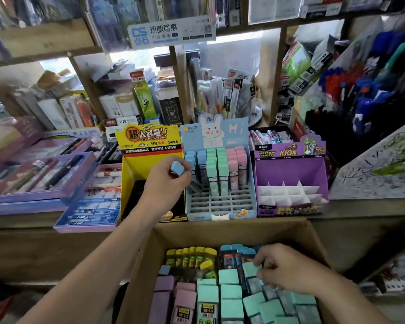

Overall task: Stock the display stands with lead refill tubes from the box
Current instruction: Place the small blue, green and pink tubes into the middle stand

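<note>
The left hand (166,182), reaching far over the box, pinches a blue-capped lead refill tube (177,167) between thumb and curled fingers, cap uppermost. It holds the tube just above the far left corner of the blue display stand (220,204), in front of that stand's blue row. The right hand (284,270) lies inside the cardboard box (220,232) at the near edge of the scene, its fingertips curled around the cap of a teal-capped tube (250,268). The box holds upright tubes grouped by cap colour: yellow at far left, blue at far centre, purple and pink at near left, teal at near centre and right. The blue display stand, headed by a rabbit card, carries blue, green and pink tubes in its far rows, while its near grid slots stand unfilled. To its left is a yellow display stand (150,141), partly hidden by the left hand. To its right is a purple display stand (290,169) with white dividers. All three stands rest side by side on a wooden counter (365,211). Purple trays of pens (40,178) lie at far left.
</note>
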`<action>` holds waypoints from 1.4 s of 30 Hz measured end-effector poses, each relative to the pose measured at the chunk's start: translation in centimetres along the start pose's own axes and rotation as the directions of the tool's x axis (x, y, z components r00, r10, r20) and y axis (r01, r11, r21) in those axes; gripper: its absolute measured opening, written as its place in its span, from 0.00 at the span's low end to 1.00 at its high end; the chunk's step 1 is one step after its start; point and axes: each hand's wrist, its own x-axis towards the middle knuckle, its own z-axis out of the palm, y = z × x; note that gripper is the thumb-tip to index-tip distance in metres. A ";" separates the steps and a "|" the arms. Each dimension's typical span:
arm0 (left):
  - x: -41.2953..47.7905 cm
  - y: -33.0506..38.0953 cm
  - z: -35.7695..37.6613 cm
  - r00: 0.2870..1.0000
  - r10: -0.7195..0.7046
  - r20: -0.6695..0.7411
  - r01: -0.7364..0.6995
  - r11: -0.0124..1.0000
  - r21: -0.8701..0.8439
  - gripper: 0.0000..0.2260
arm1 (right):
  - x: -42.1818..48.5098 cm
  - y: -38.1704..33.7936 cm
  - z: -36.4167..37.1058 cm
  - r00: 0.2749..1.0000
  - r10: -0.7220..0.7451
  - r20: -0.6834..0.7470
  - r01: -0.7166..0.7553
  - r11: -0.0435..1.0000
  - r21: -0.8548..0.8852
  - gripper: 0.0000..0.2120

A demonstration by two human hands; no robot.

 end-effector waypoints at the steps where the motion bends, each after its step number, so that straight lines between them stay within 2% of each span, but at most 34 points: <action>1: 0.3 -0.2 0.3 1.000 -0.003 0.026 0.002 1.000 0.017 0.06 | 0.0 0.0 0.0 1.000 0.001 0.002 -0.001 1.000 0.005 0.10; 10: 1.6 -0.4 0.7 0.998 -0.009 0.068 0.000 0.990 0.143 0.05 | -0.4 -0.3 -0.1 1.000 -0.001 0.002 0.001 1.000 0.028 0.09; 16: 1.8 0.1 0.3 0.989 -0.063 0.136 0.058 0.997 0.043 0.06 | -0.6 -0.7 -0.2 1.000 0.007 0.009 -0.007 1.000 0.025 0.09; 19: 2.1 0.1 0.1 0.990 -0.011 0.138 -0.002 0.996 0.087 0.01 | -0.7 -0.8 -0.2 1.000 0.005 0.011 -0.005 1.000 0.015 0.09; 24: 2.6 0.4 -0.4 0.995 0.046 0.089 -0.064 0.973 0.224 0.07 | -0.7 -0.9 -0.2 1.000 0.007 0.011 -0.007 1.000 0.009 0.08; 30: 3.3 1.2 -0.6 0.994 0.103 0.036 -0.108 0.971 0.214 0.05 | -0.7 -1.0 -0.2 1.000 0.009 0.017 -0.010 1.000 0.013 0.08; 36: 3.4 1.4 -0.2 0.987 0.148 0.065 -0.160 0.955 0.250 0.09 | -0.8 -1.0 -0.2 1.000 0.014 0.018 -0.014 1.000 0.009 0.09; 42: 3.4 1.5 0.3 0.984 0.156 0.082 -0.174 0.932 0.319 0.09 | -0.6 -0.9 -0.2 1.000 0.002 0.008 -0.002 1.000 0.000 0.07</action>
